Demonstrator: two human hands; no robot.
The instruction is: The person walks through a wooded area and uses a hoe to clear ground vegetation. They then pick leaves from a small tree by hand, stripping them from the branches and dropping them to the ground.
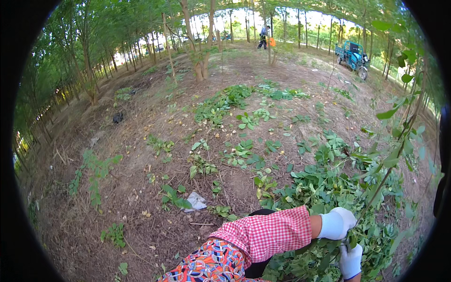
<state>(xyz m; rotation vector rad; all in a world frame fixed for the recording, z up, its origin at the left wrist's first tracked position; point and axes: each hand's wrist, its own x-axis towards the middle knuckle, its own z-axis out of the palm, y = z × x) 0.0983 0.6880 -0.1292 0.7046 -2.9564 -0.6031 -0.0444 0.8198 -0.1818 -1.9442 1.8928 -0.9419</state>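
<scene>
My left hand (pixel 339 222), in a white knit glove, reaches across from a red-and-white checked sleeve (pixel 278 227). It is closed around the lower part of a long leafy branch (pixel 382 180), which slants up to the right. Just below it is my right hand (pixel 351 261), also in a white glove, close to the branch's lower end. Something dark grey and narrow shows at its fingers; leaves and the left hand partly hide it, so its kind and the grip are unclear. Under and around both hands lies a heap of cut green leafy branches (pixel 317 187).
Leafy cuttings (pixel 225 102) lie scattered over dry, littered soil. White plastic scrap (pixel 196 202) is left of my sleeve. A forked tree trunk (pixel 201 67) stands ahead. Farther off are a person (pixel 263 37) beside something orange (pixel 271 42) and a blue cargo tricycle (pixel 353 58).
</scene>
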